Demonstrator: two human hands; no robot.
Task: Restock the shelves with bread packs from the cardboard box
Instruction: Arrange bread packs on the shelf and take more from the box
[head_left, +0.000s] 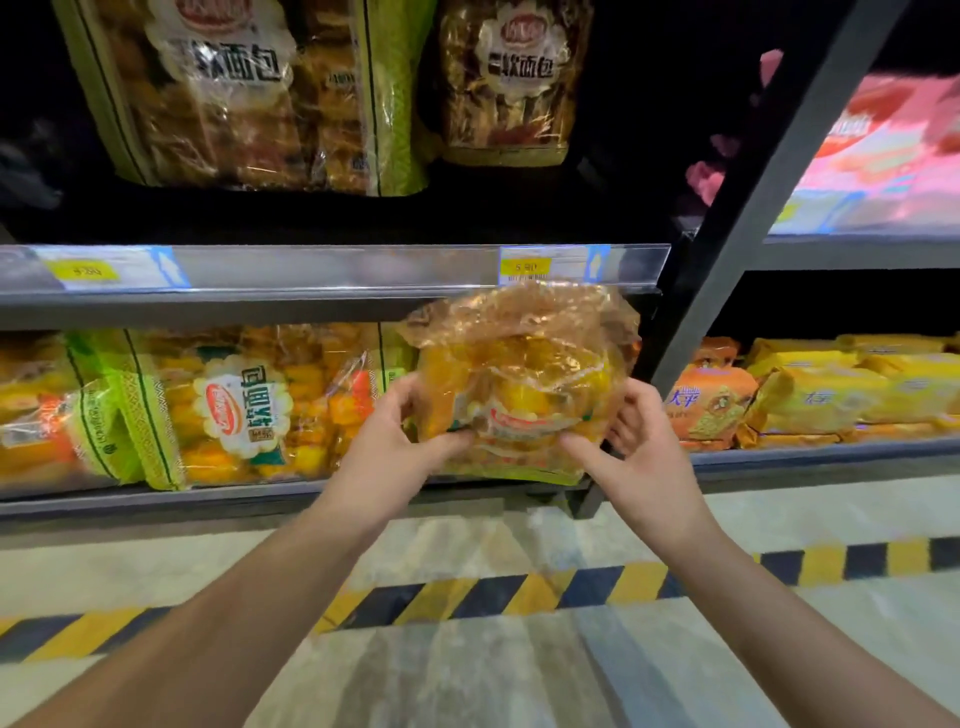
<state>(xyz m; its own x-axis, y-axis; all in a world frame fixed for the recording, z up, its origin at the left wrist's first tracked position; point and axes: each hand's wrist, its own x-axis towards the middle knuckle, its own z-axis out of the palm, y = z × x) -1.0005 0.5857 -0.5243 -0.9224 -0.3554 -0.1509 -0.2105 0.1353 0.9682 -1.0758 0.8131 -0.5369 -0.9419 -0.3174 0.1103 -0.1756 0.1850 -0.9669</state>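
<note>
**Bread pack held two-handed at the lower shelf**

Nearest the camera, two bare forearms are extended over a pale floor, which is crossed by a yellow-and-black hazard stripe.

The left hand is closed on the left edge of a bread pack, thumb laid across the front near the bottom, fingers curled behind. The right hand is closed on the right edge in the same way, thumb on the front, fingers wrapped round the side. The pack is held upright, clear plastic with orange-yellow rolls seen inside and a crumpled top. It is raised in front of the right end of the lower shelf; whether its bottom is touching the shelf edge cannot be told, as the pack is blurred.

Just left of it on that shelf, stocked bread packs are laid on their sides, green-trimmed, with printed labels. Above the held pack, a clear price rail is fitted along the upper shelf, with a yellow price tag directly over the pack's top.

On the upper shelf, two larger bread bags are stood upright, in dim light. To the right, past a grey upright post, orange and yellow biscuit packets are stacked on a neighbouring shelf.
</note>
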